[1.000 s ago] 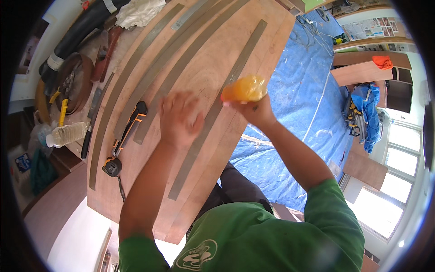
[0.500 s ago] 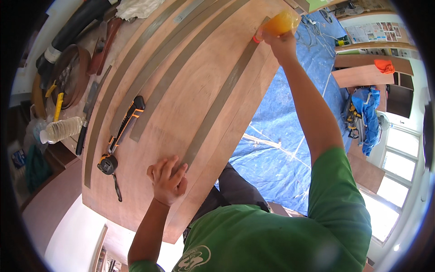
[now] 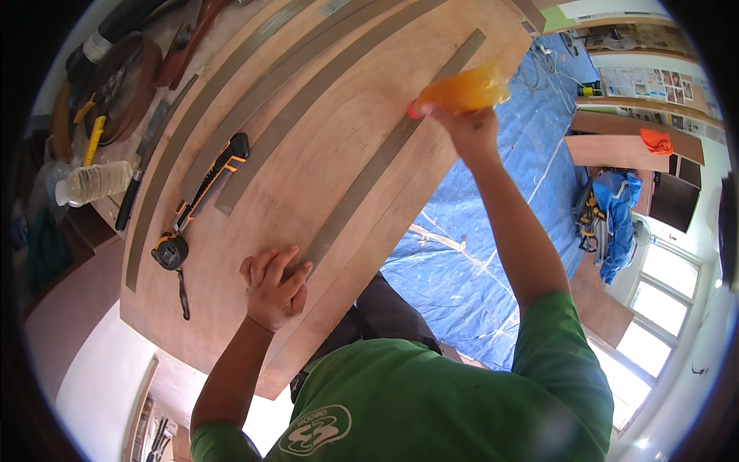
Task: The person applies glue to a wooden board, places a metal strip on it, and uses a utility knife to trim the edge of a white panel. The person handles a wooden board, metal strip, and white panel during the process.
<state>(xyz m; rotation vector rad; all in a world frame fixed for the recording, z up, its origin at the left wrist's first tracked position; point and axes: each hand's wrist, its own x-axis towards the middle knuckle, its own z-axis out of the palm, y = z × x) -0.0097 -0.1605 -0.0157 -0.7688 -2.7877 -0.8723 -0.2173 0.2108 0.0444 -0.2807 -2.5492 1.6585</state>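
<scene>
My right hand (image 3: 471, 137) is wrapped round a soft clear bottle (image 3: 471, 88) of yellow-orange liquid, probably glue. Its red tip points left and down at a grey-brown edging strip (image 3: 377, 171). That strip lies lengthwise on a large plywood panel (image 3: 308, 185). At the strip's near end rests my left hand (image 3: 274, 289), fingers apart and bent, fingertips touching the strip or the wood beside it. Several similar strips (image 3: 304, 127) lie to the left on the panel. Whether any liquid is on the strip under the tip is hard to make out.
A black-and-orange utility knife (image 3: 213, 179) and a tape measure (image 3: 170, 250) lie on the panel's left. Past its left edge are a clear plastic bottle (image 3: 96, 183) and a coil of brown edging (image 3: 142, 88). Blue sheeting (image 3: 454, 254) covers the floor at right.
My right hand has brought the bottle nearer along the strip, with its red tip now farther from the strip's far end. My left hand stays at the near end. The whole view has shifted slightly.
</scene>
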